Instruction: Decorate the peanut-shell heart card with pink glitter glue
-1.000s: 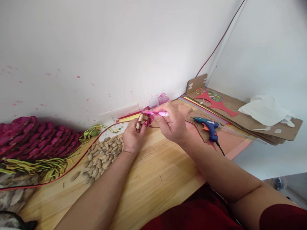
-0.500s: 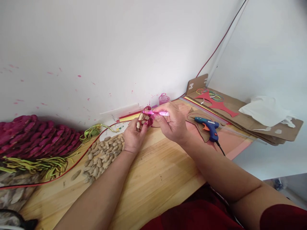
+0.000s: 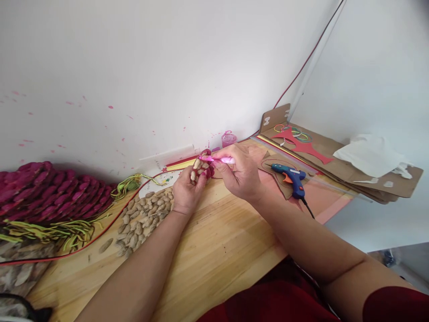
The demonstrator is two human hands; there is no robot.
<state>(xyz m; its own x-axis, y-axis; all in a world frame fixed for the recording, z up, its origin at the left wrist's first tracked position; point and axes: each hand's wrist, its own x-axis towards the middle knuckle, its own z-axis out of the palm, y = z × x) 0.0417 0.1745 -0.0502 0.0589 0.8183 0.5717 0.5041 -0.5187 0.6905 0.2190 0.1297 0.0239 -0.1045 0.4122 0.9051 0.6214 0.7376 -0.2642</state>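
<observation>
Left hand: the left hand (image 3: 186,190) rises from the table (image 3: 214,250) with the forearm stretched forward and the wrist bent slightly up; its fingers (image 3: 197,176) are curled closed around a small bunch of peanut shells (image 3: 200,167), some plain tan, some painted dark pink.
Right hand: the right hand (image 3: 239,174) comes in from the right, forearm angled across the table, knuckles up; its fingers are pinched shut on a pink brush (image 3: 219,159), held level like a pen.
Brush tip: it points left and touches the top of the shells, just above the left fingertips.
Held shells: they sit between the two hands, raised off the table, close to the wall.
Below the left wrist: a loose heap of unpainted peanut shells (image 3: 142,219) lies on the wood.
Further left of the left fingers: rows of pink painted shells (image 3: 50,192) with green and yellow strings (image 3: 60,230).
Right of the right fingers: a blue glue gun (image 3: 291,176) lies on cardboard, near but not touched.
Beyond the fingers: a small pink cup (image 3: 228,138) stands by the wall.
</observation>
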